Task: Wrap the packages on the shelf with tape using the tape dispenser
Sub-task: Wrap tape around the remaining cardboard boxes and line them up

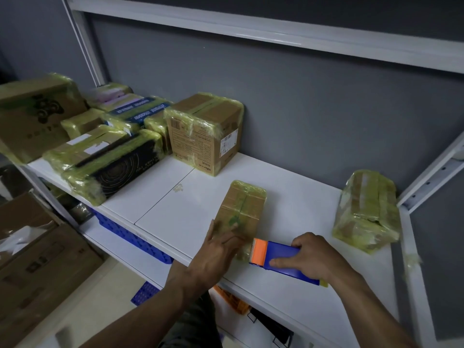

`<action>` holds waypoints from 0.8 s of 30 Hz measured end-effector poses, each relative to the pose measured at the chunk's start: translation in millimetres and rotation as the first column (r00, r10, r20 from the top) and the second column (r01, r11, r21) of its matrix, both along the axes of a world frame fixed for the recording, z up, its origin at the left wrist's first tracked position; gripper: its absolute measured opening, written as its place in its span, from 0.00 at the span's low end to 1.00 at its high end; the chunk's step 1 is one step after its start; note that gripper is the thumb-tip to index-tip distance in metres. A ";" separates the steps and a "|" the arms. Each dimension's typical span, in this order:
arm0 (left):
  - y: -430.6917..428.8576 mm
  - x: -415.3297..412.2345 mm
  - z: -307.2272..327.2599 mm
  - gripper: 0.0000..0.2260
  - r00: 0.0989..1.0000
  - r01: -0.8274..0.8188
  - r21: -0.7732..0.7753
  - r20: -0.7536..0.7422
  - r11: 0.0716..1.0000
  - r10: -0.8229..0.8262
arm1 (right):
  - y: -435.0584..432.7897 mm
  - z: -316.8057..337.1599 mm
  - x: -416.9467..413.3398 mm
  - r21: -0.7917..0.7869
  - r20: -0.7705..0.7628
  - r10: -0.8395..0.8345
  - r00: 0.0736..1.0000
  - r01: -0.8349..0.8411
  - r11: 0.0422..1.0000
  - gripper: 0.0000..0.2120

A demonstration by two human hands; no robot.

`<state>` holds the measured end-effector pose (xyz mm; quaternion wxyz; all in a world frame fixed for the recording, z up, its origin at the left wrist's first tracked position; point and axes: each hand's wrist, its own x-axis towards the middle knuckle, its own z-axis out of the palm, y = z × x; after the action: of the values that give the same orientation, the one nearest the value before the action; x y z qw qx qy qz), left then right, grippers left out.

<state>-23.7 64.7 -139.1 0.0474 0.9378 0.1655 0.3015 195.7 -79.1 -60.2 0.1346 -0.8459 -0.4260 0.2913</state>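
Note:
A small flat cardboard package, partly wrapped in yellowish tape, lies near the front of the white shelf. My left hand rests on its near end with fingers spread flat. My right hand grips the blue tape dispenser, whose orange head touches the package's near right corner. A taller taped box stands at the back. Another taped package lies at the right end.
Several taped packages crowd the shelf's left end. The shelf frame post rises on the right. Below are blue crates, an orange crate and cardboard boxes on the floor.

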 end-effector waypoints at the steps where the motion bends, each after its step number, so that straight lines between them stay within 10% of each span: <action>1: 0.4 -0.1 -2.0 0.16 0.999 0.026 -0.029 0.024 0.999 -0.026 | 0.1 -0.7 0.2 0.001 0.001 -0.001 1.000 0.001 1.000 0.29; 13: 1.9 -4.0 11.1 0.23 0.959 -0.082 0.081 -0.265 0.993 0.101 | -5.2 -2.7 -1.4 0.023 0.026 -0.020 0.999 0.019 1.000 0.30; 24: 25.6 -18.1 2.0 0.21 0.992 -0.027 -0.159 -0.125 0.987 0.006 | -22.5 13.0 -7.6 0.098 -0.045 -0.016 0.999 0.020 0.995 0.32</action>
<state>-41.8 90.3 -137.0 0.1100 0.9465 0.1997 0.2286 188.0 -101.7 -47.2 0.1881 -0.8353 -0.4292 0.2874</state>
